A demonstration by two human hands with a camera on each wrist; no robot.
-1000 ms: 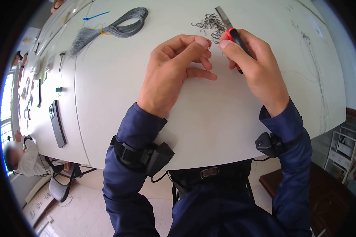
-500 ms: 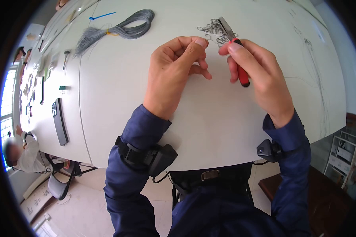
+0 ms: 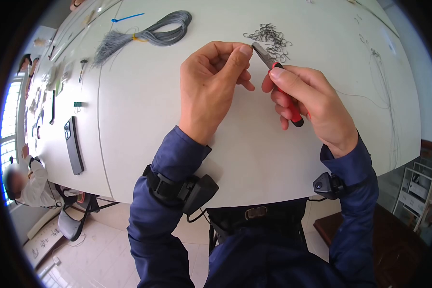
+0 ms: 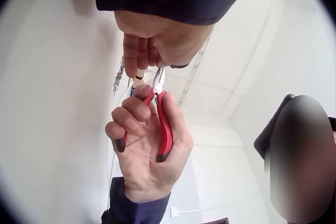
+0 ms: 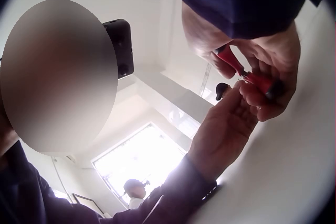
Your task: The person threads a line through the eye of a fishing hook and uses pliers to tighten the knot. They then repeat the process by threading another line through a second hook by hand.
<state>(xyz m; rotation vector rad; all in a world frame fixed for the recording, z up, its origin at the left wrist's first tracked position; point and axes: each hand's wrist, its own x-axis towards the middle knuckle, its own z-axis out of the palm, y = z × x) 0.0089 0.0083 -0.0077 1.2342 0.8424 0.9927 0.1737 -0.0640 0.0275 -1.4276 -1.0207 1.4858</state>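
Note:
The left hand [image 3: 211, 89] pinches something small and dark between thumb and forefinger; what it is cannot be told. Red-and-black pliers [image 3: 293, 111] lie in the grip of the right hand [image 3: 317, 98], their metal nose up against the left fingertips. In the left wrist view the handles of the pliers [image 4: 165, 132] stand spread in the right hand [image 4: 144, 169], below the left hand [image 4: 168, 37]. A pile of small dark hooks [image 3: 269, 34] is on the table just beyond the nose.
A bundle of grey line [image 3: 168, 33] tied with yellow lies at the upper left, near a blue tie [image 3: 128, 18]. Farther left are a phone [image 3: 74, 146] and a green clip [image 3: 78, 104]. Thin strands [image 3: 391, 105] trail along the right side. Another person [image 3: 26, 185] sits at the left.
The pliers have swung down and left, from above the hooks to the left fingertips. The right fingers have shifted along the handles; the left hand keeps its pinch.

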